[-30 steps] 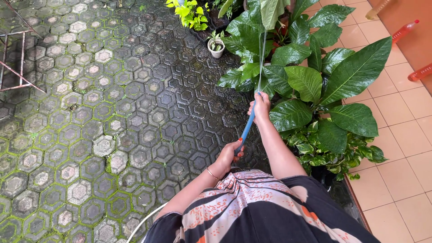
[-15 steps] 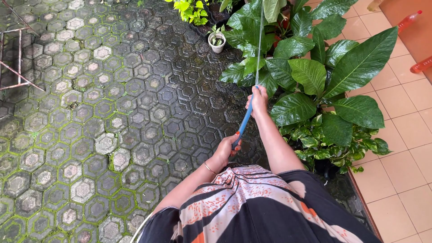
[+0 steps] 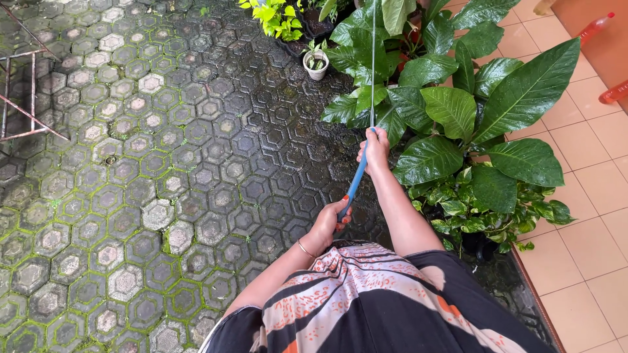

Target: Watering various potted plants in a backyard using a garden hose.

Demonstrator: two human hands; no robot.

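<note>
A blue hose [image 3: 357, 178] runs between both my hands. My right hand [image 3: 374, 149] grips its far end, where a thin jet of water [image 3: 373, 59] shoots straight ahead over the plants. My left hand [image 3: 331, 221], with a thin bracelet on the wrist, holds the hose lower down, close to my body. A big broad-leaved plant [image 3: 458, 111] with wet shiny leaves stands just right of my right hand.
Wet, mossy hexagonal pavers [image 3: 150, 170] cover the ground to the left. A small white pot [image 3: 316, 64] and a yellow-green plant [image 3: 278, 16] stand ahead. Beige tiles [image 3: 589, 196] lie at the right, a rusty metal frame [image 3: 26, 111] at far left.
My hands and the hose have stayed nearly in place. The view has shifted slightly, and the water jet still points ahead over the plants.
</note>
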